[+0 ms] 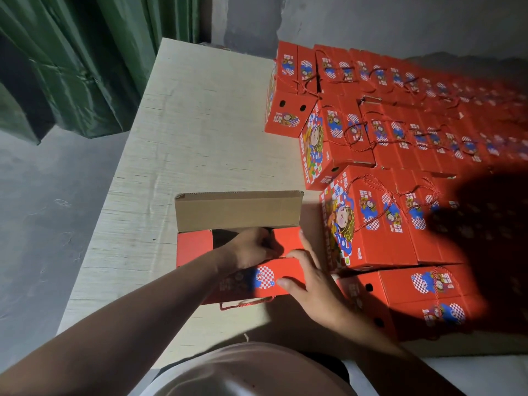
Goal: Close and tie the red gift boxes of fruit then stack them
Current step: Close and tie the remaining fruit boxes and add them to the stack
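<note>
**Hands work the flaps of a red gift box as finished cartons crowd the desk**

Hands meet over an open red gift box (197,247) standing on a pale desk (200,124), near its front edge and just left of a mass of closed boxes. The left hand (254,248) reaches into the top opening, its fingers curled at the edge of an inner red flap (287,238); whether they pinch the flap cannot be told from this angle. The right hand (308,278) lies with fingers straight and spread, pressing flat on the near flap (265,277), which bears a blue and white checkered print. The far flap (237,210) stands upright, showing its plain brown cardboard underside. A red cord handle (245,302) hangs loose along the box's near side.

To the right, closed red boxes (400,144) with looped cord handles on top fill the desk in rows and stepped stacks, running back toward a grey wall (371,21). A dark shadow covers the nearest of them at the right edge. Green curtains (85,58) hang beyond the desk's left side, above a grey floor (43,210).
</note>
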Available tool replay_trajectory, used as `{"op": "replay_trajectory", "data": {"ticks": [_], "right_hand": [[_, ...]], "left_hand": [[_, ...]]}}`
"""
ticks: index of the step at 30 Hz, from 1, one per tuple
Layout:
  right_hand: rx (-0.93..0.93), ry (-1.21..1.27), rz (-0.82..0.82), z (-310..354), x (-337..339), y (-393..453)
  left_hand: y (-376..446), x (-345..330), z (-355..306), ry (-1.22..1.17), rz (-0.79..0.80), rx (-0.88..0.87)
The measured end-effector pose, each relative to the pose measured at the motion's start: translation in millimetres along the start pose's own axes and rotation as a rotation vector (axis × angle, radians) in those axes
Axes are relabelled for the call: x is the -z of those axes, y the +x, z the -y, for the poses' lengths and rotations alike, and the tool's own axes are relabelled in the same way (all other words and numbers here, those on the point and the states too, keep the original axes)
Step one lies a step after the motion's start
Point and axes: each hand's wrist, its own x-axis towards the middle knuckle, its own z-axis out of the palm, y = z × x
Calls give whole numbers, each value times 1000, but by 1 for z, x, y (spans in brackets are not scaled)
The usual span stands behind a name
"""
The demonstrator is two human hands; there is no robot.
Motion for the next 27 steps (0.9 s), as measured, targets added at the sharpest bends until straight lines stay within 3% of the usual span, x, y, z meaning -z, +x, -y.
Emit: {"op": "replay_trajectory", "data": {"ticks": [3,8,12,15,17,19,27], "right_hand": [[6,-2,-4,1,1,0],[0,1,-19,1,1,1],[-24,-11,-5,-4,-3,1],[-29,-6,-24,-6,-4,2],[-5,29,-41,-5,-4,2],[8,50,-53,-3,-4,3],[16,-5,-59,-5,-3,2]], "left_hand": [[-6,1,-3,86,-38,-10],[-34,-9,-17,506,-270,-150],[-77,-12,-26,797,-295,-272],[-126,-7,-9,685,-520,-396],[-151,5,13,570,-749,-345],[-164,20,33,485,-866,-250],[-171,16,99,668,-504,-151]]}}
